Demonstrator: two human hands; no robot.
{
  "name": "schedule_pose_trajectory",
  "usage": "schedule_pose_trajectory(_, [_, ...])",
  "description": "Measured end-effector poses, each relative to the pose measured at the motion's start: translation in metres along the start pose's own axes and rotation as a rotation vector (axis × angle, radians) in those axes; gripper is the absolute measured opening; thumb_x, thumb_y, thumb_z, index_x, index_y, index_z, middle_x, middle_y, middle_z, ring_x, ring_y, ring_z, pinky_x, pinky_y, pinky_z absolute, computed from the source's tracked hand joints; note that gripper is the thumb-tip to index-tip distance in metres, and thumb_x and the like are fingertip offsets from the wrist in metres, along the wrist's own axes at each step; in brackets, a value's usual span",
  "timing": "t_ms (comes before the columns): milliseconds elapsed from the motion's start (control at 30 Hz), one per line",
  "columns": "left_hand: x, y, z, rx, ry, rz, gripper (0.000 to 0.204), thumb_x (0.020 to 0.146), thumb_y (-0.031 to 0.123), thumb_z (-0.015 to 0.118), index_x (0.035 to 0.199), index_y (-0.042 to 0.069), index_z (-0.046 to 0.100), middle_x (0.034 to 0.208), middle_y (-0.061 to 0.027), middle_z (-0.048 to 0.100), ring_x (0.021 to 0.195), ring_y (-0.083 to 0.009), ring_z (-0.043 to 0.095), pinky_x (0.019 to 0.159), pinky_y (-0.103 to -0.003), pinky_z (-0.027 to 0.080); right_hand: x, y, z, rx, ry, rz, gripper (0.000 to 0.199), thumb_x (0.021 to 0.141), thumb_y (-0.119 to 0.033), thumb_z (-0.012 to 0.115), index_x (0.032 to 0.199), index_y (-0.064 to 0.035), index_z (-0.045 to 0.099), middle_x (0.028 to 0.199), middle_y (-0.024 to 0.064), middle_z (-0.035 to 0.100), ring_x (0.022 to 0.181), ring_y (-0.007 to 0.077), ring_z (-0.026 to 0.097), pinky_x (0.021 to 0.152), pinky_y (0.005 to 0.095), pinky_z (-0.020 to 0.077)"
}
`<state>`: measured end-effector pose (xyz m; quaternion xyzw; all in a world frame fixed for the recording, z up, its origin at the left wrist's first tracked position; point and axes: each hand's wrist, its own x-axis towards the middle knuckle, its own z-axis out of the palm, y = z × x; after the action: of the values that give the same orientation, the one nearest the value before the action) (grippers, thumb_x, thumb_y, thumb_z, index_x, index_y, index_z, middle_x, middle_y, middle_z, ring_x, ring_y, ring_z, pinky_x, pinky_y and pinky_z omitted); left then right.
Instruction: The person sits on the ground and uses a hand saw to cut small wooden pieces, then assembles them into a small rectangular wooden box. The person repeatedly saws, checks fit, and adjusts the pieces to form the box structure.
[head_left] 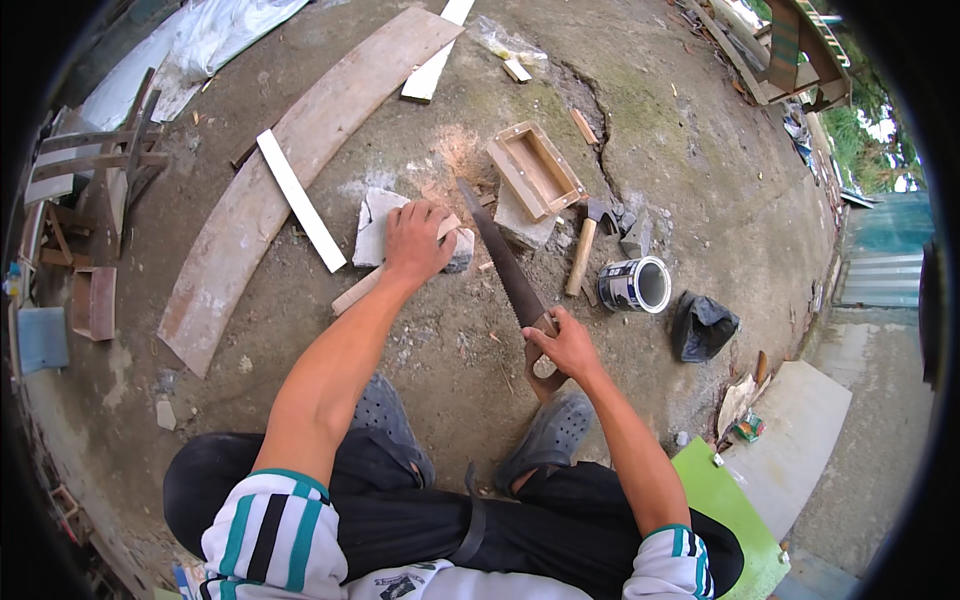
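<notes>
My left hand [415, 240] presses a narrow wooden strip [352, 292] down onto a flat grey stone block [374, 222]. My right hand [565, 345] grips the wooden handle of a rusty handsaw [500, 260], whose blade points away from me, just right of the strip's far end. The saw teeth face the strip. My feet in grey clogs [550, 430] rest on the ground below the saw.
A small open wooden box [535, 170] lies on a stone beyond the saw. A hammer [583, 252], a tin can [637, 285] and a black bag [703, 325] sit to the right. A long curved plank [290, 160] and white strip [300, 200] lie left.
</notes>
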<state>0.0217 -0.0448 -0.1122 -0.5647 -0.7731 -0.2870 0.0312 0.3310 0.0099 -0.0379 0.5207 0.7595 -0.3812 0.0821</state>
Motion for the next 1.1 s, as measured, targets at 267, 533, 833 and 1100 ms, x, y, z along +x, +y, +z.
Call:
schedule_pose_trajectory(267, [0.071, 0.067, 0.018, -0.359, -0.014, -0.481, 0.061, 0.082, 0.048, 0.077, 0.121, 0.002, 0.065, 0.128, -0.0181, 0.06, 0.126, -0.0321, 0.056, 0.104, -0.049, 0.045, 0.025, 0.044, 0.009, -0.189, -0.066, 0.024, 0.05, 0.091, -0.042, 0.071, 0.12, -0.005, 0.056, 0.105, 0.0252, 0.072, 0.1, 0.0468, 0.068, 0.086, 0.0547, 0.0529])
schedule_pose_trajectory(533, [0.165, 0.071, 0.062, -0.713, -0.519, -0.937, 0.092, 0.076, 0.047, 0.08, 0.138, -0.011, 0.045, 0.13, -0.0341, 0.062, 0.12, -0.0389, 0.065, 0.103, -0.046, 0.05, 0.021, 0.047, -0.002, -0.291, 0.126, -0.281, 0.033, 0.088, -0.033, 0.07, 0.109, -0.0095, 0.059, 0.095, 0.0178, 0.071, 0.084, 0.0436, 0.07, 0.074, 0.0554, 0.0552])
schedule_pose_trajectory(833, [0.12, 0.107, 0.012, -0.646, 0.239, -0.214, 0.071, 0.081, 0.015, 0.065, 0.146, 0.003, 0.038, 0.119, -0.0263, 0.067, 0.106, -0.0444, 0.068, 0.093, -0.047, 0.054, 0.018, 0.129, -0.042, -0.507, 0.175, -0.345, 0.034, 0.084, -0.034, 0.071, 0.104, -0.0117, 0.056, 0.097, 0.0104, 0.066, 0.083, 0.0378, 0.069, 0.075, 0.0516, 0.0544])
schedule_pose_trajectory(1100, [0.107, 0.11, -0.059, -0.634, 0.232, -0.072, 0.068, 0.079, 0.011, 0.064, 0.144, 0.007, 0.041, 0.11, -0.0248, 0.069, 0.101, -0.0439, 0.069, 0.091, -0.049, 0.055, 0.037, 0.154, -0.058, -0.479, -0.161, -0.097, 0.054, 0.076, -0.045, 0.069, 0.115, -0.0079, 0.066, 0.101, 0.0203, 0.074, 0.097, 0.0415, 0.07, 0.087, 0.0509, 0.056])
